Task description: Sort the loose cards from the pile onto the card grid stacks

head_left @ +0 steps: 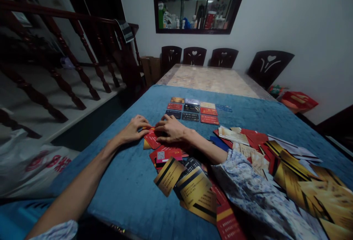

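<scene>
My left hand pinches the left edge of a red card between fingers and thumb. My right hand lies palm down over the right part of the same red cards, its fingers spread and slightly curled; what is under the palm is hidden. A gold card edge peeks out below them. Beyond the hands, several cards lie in neat rows, among them a black card and a red-orange card. Nearer to me is a loose pile with a gold card and a larger gold card.
A big heap of gold, red and white cards spreads to the right, partly behind my right sleeve. Blue cloth covers the near table; bare marble top shows beyond. Dark chairs stand behind. A white plastic bag is at left.
</scene>
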The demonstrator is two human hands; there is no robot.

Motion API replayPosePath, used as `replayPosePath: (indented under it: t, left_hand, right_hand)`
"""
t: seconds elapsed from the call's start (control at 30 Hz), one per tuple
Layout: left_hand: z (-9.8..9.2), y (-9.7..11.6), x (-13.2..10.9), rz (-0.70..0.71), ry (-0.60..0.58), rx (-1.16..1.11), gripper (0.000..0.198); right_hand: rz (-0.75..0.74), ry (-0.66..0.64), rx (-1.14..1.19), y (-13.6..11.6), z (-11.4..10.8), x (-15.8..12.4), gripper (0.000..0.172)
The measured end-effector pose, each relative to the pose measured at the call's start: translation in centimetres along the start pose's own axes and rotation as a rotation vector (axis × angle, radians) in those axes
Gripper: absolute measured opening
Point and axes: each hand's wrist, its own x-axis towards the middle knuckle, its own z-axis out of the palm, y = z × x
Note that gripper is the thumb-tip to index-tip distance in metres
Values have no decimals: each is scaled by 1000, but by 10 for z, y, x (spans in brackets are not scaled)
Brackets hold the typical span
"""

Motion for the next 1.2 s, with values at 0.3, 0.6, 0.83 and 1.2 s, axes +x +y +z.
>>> replayPosePath:
  t: [0.3, 0.6, 0.83, 1.2]
  left_hand:
    - [-4, -6, -1, 14, -48, -25, 39]
    - [-4, -2, -2, 28, -40, -16, 37]
    - [-4, 0, -3, 49, -23, -41, 37]
    - [-4, 1, -5, 78, -30, -2, 33]
  right_hand:
    - [101, 3, -21, 5, 5, 2, 41]
    - [118, 11, -23, 7, 8, 2, 42]
    - [99, 32, 27, 9, 11, 3, 45]
    - [26, 55, -56, 9, 11, 4, 40]
